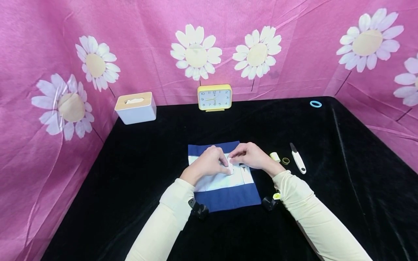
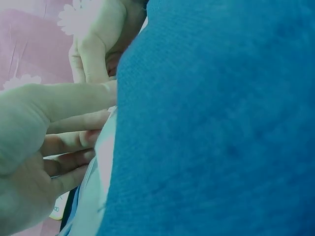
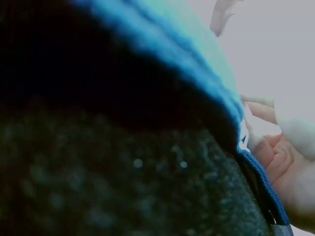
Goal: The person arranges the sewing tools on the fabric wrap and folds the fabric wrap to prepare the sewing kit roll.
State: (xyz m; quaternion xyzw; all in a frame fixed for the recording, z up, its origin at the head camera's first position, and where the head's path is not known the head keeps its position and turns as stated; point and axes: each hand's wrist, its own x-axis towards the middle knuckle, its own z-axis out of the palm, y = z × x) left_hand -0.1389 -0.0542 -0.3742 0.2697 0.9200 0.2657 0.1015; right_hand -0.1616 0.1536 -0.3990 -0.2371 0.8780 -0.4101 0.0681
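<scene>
A blue cloth with a broad white band (image 1: 212, 183) lies flat on the black table. On the band is a small white piece (image 1: 230, 168), its kind not clear from these views. My left hand (image 1: 209, 163) is at the piece's left and near edge, thumb and fingers pinching it. From the other side my right hand (image 1: 251, 156) pinches its far edge between thumb and forefinger. The left wrist view shows the left hand (image 2: 29, 128) at the white fabric, largely blocked by the blue cloth (image 2: 211, 118). Cloth also hides much in the right wrist view, where the right hand (image 3: 285, 157) appears at the edge.
Right of the cloth are a pale yellow thread spool (image 1: 275, 157), a small olive ring (image 1: 285, 161) and a white-handled cutter (image 1: 298, 159) with a dark tip. Farther back stand a tissue box (image 1: 138, 112), a yellow clock (image 1: 214, 98) and a blue ring (image 1: 315, 104).
</scene>
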